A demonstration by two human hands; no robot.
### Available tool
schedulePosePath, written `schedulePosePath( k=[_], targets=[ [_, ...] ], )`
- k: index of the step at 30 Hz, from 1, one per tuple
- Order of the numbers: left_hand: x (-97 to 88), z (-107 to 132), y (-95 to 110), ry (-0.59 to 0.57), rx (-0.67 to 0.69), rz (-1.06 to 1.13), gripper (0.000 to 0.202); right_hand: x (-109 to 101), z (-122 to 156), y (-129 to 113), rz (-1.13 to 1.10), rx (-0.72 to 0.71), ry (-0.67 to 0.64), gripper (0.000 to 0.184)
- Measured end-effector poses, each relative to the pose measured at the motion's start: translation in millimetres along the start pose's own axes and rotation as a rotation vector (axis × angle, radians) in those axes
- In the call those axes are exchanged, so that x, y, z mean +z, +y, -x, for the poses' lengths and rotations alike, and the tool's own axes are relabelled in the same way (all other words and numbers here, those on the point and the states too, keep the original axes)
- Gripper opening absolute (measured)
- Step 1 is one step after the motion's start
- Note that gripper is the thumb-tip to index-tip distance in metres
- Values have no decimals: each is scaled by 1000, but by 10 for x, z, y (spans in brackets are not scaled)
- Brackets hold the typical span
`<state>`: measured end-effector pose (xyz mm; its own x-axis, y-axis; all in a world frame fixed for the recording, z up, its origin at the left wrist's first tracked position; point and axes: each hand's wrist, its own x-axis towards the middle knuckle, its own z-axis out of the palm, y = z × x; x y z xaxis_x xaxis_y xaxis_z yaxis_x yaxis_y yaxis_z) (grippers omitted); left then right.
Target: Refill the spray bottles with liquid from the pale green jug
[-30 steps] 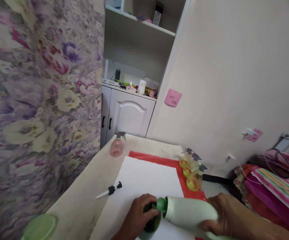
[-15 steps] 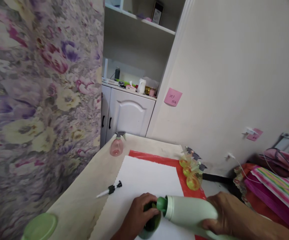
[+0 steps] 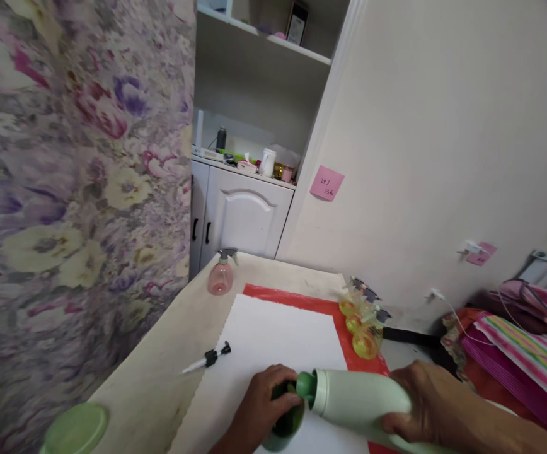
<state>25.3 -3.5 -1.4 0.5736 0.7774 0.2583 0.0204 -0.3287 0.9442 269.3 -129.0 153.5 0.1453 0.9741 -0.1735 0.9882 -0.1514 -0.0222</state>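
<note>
My left hand [image 3: 266, 403] is closed round the top of a dark green bottle [image 3: 283, 432] that stands low in the view, partly cut off by the lower edge. My right hand [image 3: 420, 403] grips a pale green bottle [image 3: 358, 397], tilted nearly level with its mouth to the left. A darker green spout [image 3: 306, 384] at that mouth reaches the green bottle's opening beside my left fingers. Whether liquid flows between them I cannot tell. To the left lies a black pump head with a white tube [image 3: 211, 358], across the edge of the white sheet [image 3: 273, 334].
A pink spray bottle [image 3: 220, 277] stands at the table's far left. Several spray bottles with yellow liquid [image 3: 365, 343] are grouped on the red sheet [image 3: 297, 299] at right. A light green cap [image 3: 77, 429] is at the near left. Wall and cabinet [image 3: 249, 214] bound the far side.
</note>
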Motion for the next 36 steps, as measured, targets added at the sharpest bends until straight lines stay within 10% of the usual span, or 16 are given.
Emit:
schedulePosePath(
  k=[36],
  targets=[
    [8, 1, -12, -2, 6, 2, 21, -75, 57, -82, 29, 4, 3, 29]
  ],
)
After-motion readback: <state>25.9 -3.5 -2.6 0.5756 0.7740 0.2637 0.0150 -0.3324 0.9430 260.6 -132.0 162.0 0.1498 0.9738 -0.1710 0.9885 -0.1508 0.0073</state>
